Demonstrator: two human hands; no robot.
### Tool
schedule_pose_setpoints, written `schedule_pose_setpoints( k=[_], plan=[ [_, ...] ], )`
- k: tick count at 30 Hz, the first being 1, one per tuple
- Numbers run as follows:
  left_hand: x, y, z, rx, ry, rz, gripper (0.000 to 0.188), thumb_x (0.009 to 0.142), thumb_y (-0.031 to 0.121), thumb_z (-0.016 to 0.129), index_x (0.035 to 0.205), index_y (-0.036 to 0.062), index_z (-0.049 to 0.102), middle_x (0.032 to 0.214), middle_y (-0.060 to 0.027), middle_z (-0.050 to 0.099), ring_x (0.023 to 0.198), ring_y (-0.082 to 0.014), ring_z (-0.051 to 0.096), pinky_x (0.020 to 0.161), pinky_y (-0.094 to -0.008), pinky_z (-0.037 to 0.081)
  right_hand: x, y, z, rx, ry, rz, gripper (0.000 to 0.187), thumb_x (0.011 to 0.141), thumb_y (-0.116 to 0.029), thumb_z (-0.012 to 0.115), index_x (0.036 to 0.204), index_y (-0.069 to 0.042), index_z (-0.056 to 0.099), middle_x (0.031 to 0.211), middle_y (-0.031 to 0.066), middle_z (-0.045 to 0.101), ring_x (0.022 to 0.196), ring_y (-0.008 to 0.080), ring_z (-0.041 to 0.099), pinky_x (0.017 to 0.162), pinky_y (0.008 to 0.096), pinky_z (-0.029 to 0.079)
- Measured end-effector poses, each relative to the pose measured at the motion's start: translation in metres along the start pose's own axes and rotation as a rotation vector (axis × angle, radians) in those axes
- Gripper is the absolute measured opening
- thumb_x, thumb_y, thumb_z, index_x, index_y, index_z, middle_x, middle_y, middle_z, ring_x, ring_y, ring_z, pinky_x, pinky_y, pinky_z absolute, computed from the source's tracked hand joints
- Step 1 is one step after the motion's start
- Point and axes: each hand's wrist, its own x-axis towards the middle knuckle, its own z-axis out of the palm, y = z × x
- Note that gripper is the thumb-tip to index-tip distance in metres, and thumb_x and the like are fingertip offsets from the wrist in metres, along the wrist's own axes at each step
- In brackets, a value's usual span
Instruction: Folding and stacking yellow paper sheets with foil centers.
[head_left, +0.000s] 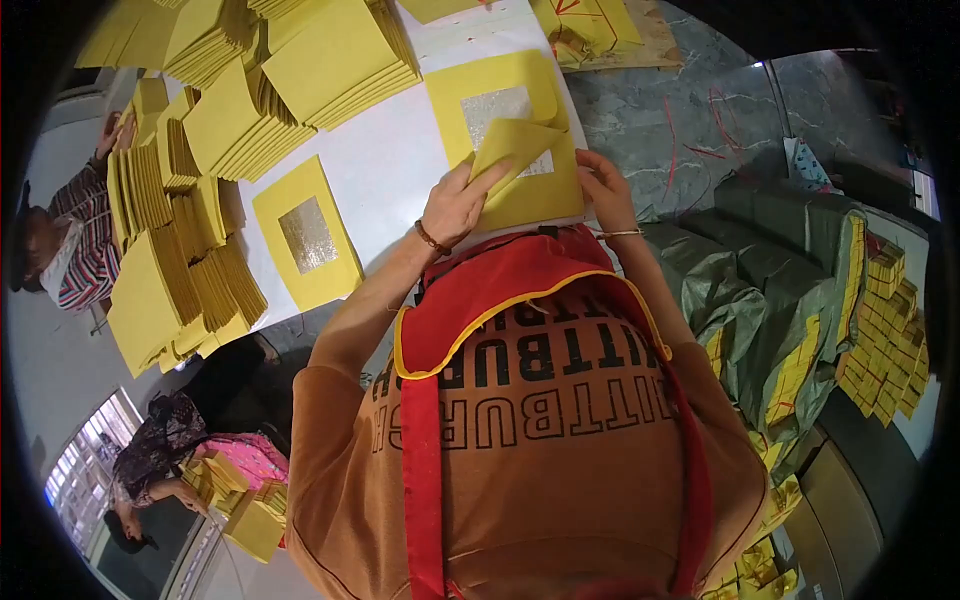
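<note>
On the white table lies a yellow paper sheet [555, 205] with a shiny silver rectangle, close to my body. My left hand [458, 205] grips a folded-over yellow sheet [505, 150], thumb and fingers closed on its lower left edge. Part of another silver patch shows from under that fold. Beyond it, a second silver-patched sheet [450, 85] lies partly covered. My right hand [605, 192] is at the right edge of the papers, its fingers loosely bent and apart, with nothing seen in them. A single silver-patched sheet [308, 235] lies flat to the left.
Stacks of folded yellow paper [340, 60] crowd the far left of the white table [370, 150]. Two people work at the left, one by the stacks and one with yellow bundles [255, 520]. Green sacks [720, 285] and yellow packs [885, 340] stand at the right.
</note>
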Motion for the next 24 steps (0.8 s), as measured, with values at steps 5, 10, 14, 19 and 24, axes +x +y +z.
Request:
schedule_pose_setpoints(
  k=[5, 10, 14, 19, 24],
  plan=[
    [0.016, 0.016, -0.004, 0.006, 0.237, 0.361, 0.04, 0.077, 0.005, 0.057, 0.116, 0.0119, 0.054, 0.098, -0.015, 0.055, 0.079, -0.031, 0.055, 0.069, -0.0356, 0.047, 0.005, -0.001, -0.002, 0.008, 0.009, -0.065, 0.03, 0.086, -0.011, 0.054, 0.115, -0.002, 0.055, 0.105, 0.0058, 0.059, 0.091, 0.0113, 0.053, 0.082, 0.0242, 0.043],
    [0.015, 0.018, 0.004, 0.017, 0.207, 0.279, 0.034, 0.077, 0.003, 0.053, 0.11, 0.012, 0.057, 0.099, -0.0119, 0.055, 0.088, -0.0284, 0.054, 0.074, -0.036, 0.047, -0.003, 0.0, -0.001, -0.036, -0.009, -0.112, 0.029, 0.086, -0.011, 0.054, 0.114, -0.002, 0.055, 0.106, 0.0061, 0.059, 0.094, 0.0118, 0.054, 0.083, 0.0246, 0.042],
    [0.012, 0.017, 0.0, -0.015, 0.117, 0.198, 0.035, 0.077, 0.003, 0.052, 0.111, 0.0115, 0.058, 0.095, -0.0107, 0.055, 0.084, -0.028, 0.053, 0.074, -0.0355, 0.046, -0.008, -0.002, 0.0, -0.018, 0.016, -0.164, 0.03, 0.086, -0.011, 0.054, 0.115, -0.001, 0.054, 0.105, 0.0069, 0.059, 0.092, 0.0121, 0.054, 0.082, 0.0247, 0.043],
    [0.012, 0.021, -0.001, 0.027, 0.092, 0.221, 0.032, 0.079, 0.01, 0.057, 0.11, 0.0099, 0.058, 0.088, -0.0092, 0.055, 0.079, -0.0267, 0.051, 0.072, -0.0342, 0.045, -0.017, -0.022, 0.006, 0.014, 0.044, -0.032, 0.038, 0.084, -0.008, 0.056, 0.121, -0.005, 0.049, 0.094, 0.0058, 0.058, 0.083, 0.011, 0.055, 0.072, 0.0235, 0.045],
    [0.011, 0.028, -0.007, 0.06, 0.096, 0.242, 0.042, 0.073, 0.026, 0.068, 0.11, 0.0092, 0.058, 0.087, -0.0083, 0.055, 0.078, -0.0258, 0.05, 0.071, -0.0335, 0.043, -0.012, -0.008, 0.003, 0.065, -0.097, 0.028, 0.05, 0.081, -0.006, 0.058, 0.128, -0.009, 0.041, 0.078, 0.0029, 0.055, 0.07, 0.0097, 0.054, 0.061, 0.0226, 0.044]
  ],
)
